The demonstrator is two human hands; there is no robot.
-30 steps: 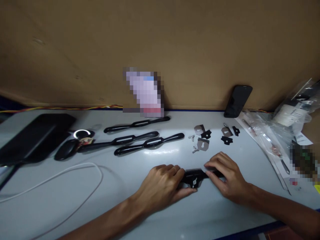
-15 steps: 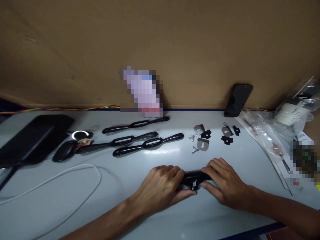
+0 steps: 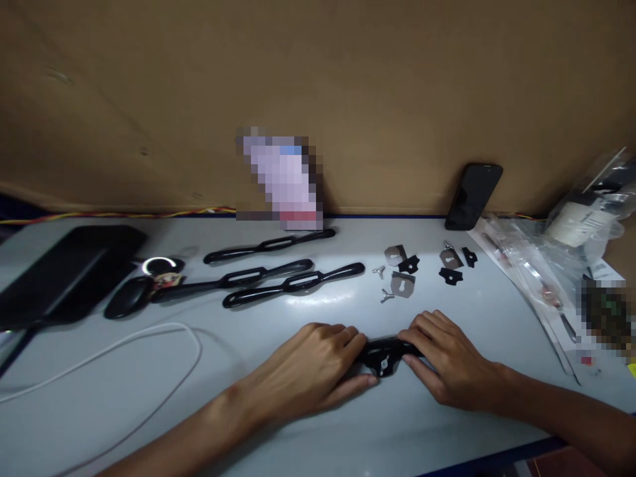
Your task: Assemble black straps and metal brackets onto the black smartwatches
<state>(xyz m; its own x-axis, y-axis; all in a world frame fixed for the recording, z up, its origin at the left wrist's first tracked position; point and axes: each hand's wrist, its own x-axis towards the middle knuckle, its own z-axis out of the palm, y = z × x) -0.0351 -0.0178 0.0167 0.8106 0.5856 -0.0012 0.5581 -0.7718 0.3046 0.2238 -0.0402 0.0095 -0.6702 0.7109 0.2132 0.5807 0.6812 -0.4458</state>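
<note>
A black spokeshave (image 3: 383, 358) lies across between my hands low in the middle, its cap with a small silver screw facing me. My left hand (image 3: 322, 361) is closed round its left handle, the thumb reaching along the near side close to the cap. Round the right handle, my right hand (image 3: 447, 361) is closed too, thumb near the cap's edge. Both handles are mostly covered by my fingers. Beyond them lie blades (image 3: 402, 283), black caps (image 3: 450, 276) and silver wing screws (image 3: 386, 296).
Three black spokeshave bodies (image 3: 303, 283) lie left of the loose parts. A phone (image 3: 474, 197) leans on the cardboard wall (image 3: 387, 99). Plastic bags (image 3: 581, 222) sit at the right. At the left are a black box-like object (image 3: 74, 275) and a white cable (image 3: 191, 338).
My left thumb has slid back left from the cap's lower edge, showing more of the cap. Both hands stay on the spokeshave in nearly the same place.
</note>
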